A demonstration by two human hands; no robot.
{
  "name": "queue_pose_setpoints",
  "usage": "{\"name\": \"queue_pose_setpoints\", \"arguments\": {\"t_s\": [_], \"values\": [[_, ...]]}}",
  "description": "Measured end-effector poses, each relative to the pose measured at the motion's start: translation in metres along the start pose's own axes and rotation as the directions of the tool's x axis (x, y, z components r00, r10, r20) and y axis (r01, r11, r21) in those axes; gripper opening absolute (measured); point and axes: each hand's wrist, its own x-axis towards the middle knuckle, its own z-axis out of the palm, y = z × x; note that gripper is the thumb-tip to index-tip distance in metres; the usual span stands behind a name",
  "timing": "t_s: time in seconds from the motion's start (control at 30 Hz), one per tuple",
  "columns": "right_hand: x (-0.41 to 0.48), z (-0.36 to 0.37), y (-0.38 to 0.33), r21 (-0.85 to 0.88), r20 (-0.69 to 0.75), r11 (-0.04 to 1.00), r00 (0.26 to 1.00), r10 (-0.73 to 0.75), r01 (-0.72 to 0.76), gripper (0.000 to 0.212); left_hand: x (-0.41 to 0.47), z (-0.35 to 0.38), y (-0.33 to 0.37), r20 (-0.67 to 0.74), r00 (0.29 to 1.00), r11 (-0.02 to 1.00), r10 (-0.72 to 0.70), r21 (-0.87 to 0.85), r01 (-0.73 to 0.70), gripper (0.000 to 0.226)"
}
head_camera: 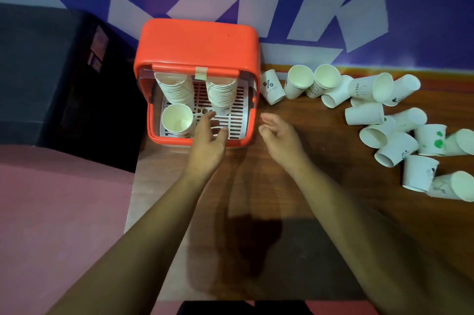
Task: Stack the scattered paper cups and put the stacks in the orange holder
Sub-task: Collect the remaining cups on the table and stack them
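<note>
The orange holder (197,42) stands at the table's far left with its front open and a white slatted tray (238,112) inside. Two tall stacks of white paper cups (174,88) (221,94) lean at the back of it, and a short stack (177,118) stands at the front left. My left hand (207,142) hovers over the holder's front rim, fingers spread and holding nothing. My right hand (279,137) hangs above the table just right of the holder, fingers relaxed, also holding nothing. Several loose cups (364,114) lie scattered to the right.
The wooden table (256,186) runs from the holder to the right edge. A dark cabinet (51,78) sits left of the holder, with pink floor (56,212) below it. A purple and white patterned wall (307,6) stands behind.
</note>
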Motion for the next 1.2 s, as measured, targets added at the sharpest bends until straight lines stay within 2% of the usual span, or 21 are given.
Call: {"name": "queue_pose_setpoints", "arguments": {"t_s": [0.1,0.17,0.23,0.33,0.47,0.53,0.7,0.83,1.0,1.07,1.2], "values": [[-0.022,-0.052,0.015,-0.181,-0.09,0.981,0.995,0.047,-0.062,0.042,-0.014,0.016,0.015,0.101,0.995,0.995,0.004,0.102,-0.015,0.03],[-0.033,-0.089,0.027,-0.278,-0.146,0.957,0.988,0.039,-0.079,0.044,-0.017,0.038,0.033,0.176,0.983,0.983,0.056,0.162,-0.085,0.021],[-0.041,-0.128,0.04,-0.336,-0.221,0.939,0.975,-0.009,-0.067,0.045,-0.015,0.066,0.052,0.256,0.96,0.953,0.117,0.244,-0.181,0.023],[-0.052,-0.187,0.067,-0.391,-0.307,0.917,0.95,-0.055,-0.074,0.044,-0.014,0.121,0.08,0.366,0.919,0.9,0.146,0.337,-0.277,0.031],[-0.065,-0.259,0.112,-0.369,-0.381,0.911,0.924,0.03,-0.181,0.043,-0.028,0.21,0.103,0.463,0.878,0.869,0.122,0.378,-0.32,0.031],[-0.068,-0.291,0.139,-0.398,-0.418,0.894,0.908,0.025,-0.207,0.043,-0.037,0.255,0.106,0.497,0.861,0.86,0.108,0.387,-0.331,0.032],[-0.063,-0.337,0.201,-0.439,-0.357,0.857,0.928,0.109,-0.269,0.049,-0.044,0.356,0.105,0.493,0.868,0.85,0.063,0.429,-0.305,0.043],[-0.051,-0.338,0.23,-0.483,-0.27,0.848,0.958,0.093,-0.218,0.053,-0.047,0.405,0.09,0.433,0.9,0.827,-0.05,0.524,-0.206,0.056],[-0.038,-0.339,0.247,-0.52,-0.214,0.842,0.976,0.034,-0.143,0.041,-0.052,0.439,0.067,0.339,0.926,0.841,-0.164,0.539,-0.048,0.062],[-0.037,-0.341,0.25,-0.556,-0.194,0.816,0.979,0.056,-0.156,0.035,-0.052,0.446,0.06,0.306,0.926,0.84,-0.219,0.542,0.02,0.06],[-0.038,-0.346,0.257,-0.522,-0.23,0.832,0.97,0.075,-0.188,0.021,-0.048,0.447,0.049,0.322,0.925,0.844,-0.2,0.536,-0.005,0.053]]}}
